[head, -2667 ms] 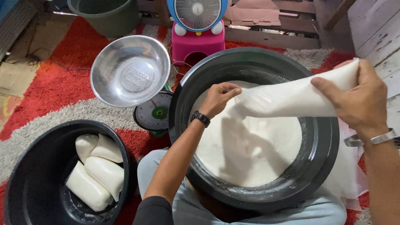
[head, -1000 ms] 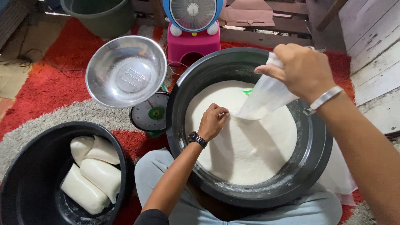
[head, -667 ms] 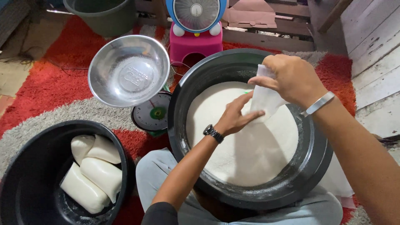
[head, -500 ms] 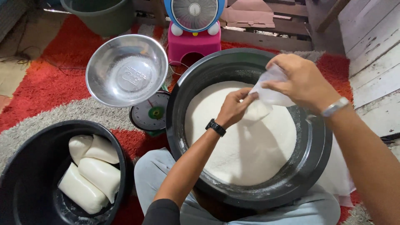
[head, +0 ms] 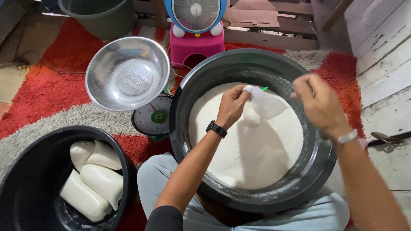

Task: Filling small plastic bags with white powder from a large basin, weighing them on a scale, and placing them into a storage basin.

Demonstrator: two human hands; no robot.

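A big black basin [head: 325, 171] rests on my lap, filled with fine white powder [head: 252, 149]. Over the powder hangs a small clear plastic bag [head: 267, 105], crumpled and partly open. My left hand [head: 231, 107], with a black watch on the wrist, grips the bag's left edge. My right hand [head: 319, 105], blurred and wearing a silver bracelet, has its fingers pinched at the bag's right edge. A small green bit [head: 264, 89] pokes out just above the bag.
A steel bowl [head: 127, 72] sits on a green-dialled kitchen scale [head: 152, 122] to the left of the basin. A black tub [head: 25, 171] at lower left holds three filled white bags [head: 96, 179]. A pink and blue fan [head: 196, 30] and a green bucket [head: 102, 17] stand behind, on a red and grey rug [head: 43, 90].
The long bag that my right hand held up is now lowered and bunched small over the powder. My left hand rose from the powder to its edge; my right hand moved right.
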